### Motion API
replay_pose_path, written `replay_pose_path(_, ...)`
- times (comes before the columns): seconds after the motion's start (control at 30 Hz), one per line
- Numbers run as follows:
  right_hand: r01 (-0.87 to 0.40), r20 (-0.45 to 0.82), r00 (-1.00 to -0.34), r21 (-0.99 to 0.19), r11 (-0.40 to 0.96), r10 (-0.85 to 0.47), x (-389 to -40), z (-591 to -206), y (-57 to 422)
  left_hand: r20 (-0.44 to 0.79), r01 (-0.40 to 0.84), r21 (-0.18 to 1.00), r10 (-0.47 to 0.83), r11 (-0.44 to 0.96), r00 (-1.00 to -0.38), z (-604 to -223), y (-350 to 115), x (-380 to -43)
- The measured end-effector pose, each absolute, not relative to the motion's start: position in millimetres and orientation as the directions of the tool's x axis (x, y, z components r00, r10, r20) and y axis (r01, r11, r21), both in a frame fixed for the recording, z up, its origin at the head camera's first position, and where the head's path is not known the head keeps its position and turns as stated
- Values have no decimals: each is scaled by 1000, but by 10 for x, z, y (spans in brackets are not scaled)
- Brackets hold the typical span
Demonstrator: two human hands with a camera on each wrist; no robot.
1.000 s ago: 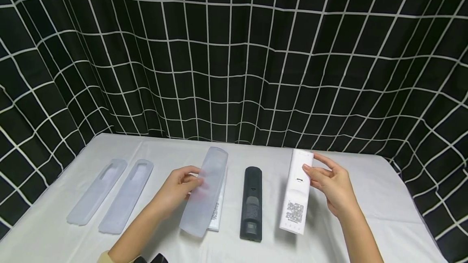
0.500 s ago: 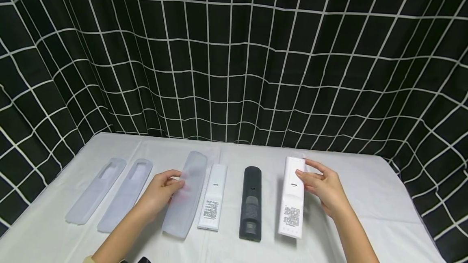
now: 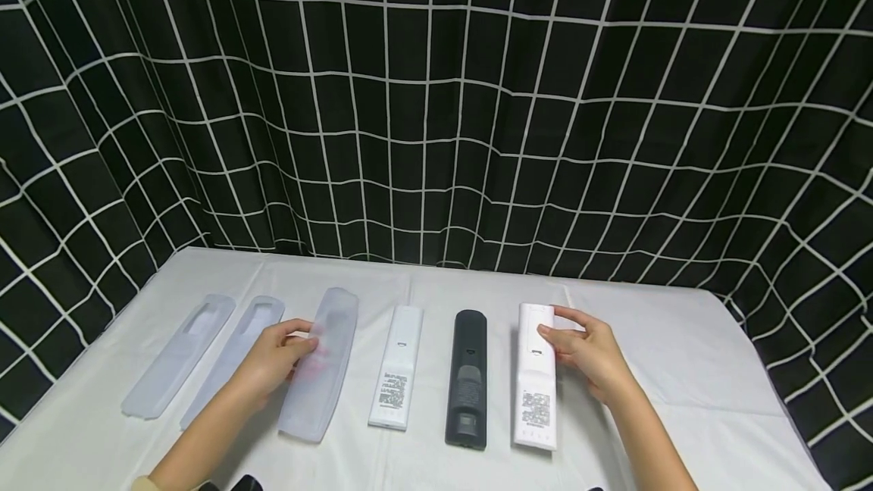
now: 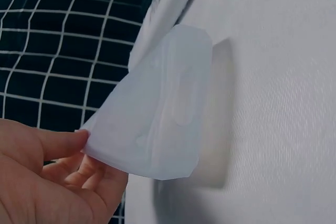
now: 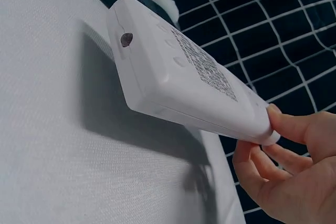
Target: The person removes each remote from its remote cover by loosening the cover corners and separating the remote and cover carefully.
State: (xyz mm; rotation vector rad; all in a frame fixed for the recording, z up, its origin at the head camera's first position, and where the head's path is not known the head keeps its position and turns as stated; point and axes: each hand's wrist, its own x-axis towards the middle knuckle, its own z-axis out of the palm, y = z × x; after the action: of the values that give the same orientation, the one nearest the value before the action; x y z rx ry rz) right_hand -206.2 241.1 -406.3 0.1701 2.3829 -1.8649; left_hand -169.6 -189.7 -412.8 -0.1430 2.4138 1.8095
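Note:
My left hand pinches a translucent silicone remote cover by its left edge. In the left wrist view the thumb lies on one face of the cover, which hangs just over the cloth with a shadow under it. A white remote control, back side up with a printed label, is gripped at its far right edge by my right hand. The right wrist view shows that remote control tilted, its near end raised above its shadow. Between the hands lie a second white remote and a dark grey remote, both face down.
Two more translucent covers with cut-out windows, the outer one and the inner one, lie at the left; my left forearm partly hides the inner one. A white cloth covers the table. Behind it hangs a black curtain with white grid lines.
My left hand has carried the cover leftward, off the middle white remote, which is now uncovered. My right hand has shifted the other white remote slightly left and nearer to me.

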Motion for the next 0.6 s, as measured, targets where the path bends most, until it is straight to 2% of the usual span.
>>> replay_pose_path(0.27,157,-165,-986,-948,275,-7,-2100,-4097,2388,-187,-179,940,0,290,-982,-4187,-2001,-1718)
replay_pose_path(0.6,189,-190,-982,-940,285,25,-2131,-4157,2416,-195,-193,932,-24,306,-981,-4249,-2056,-1739)
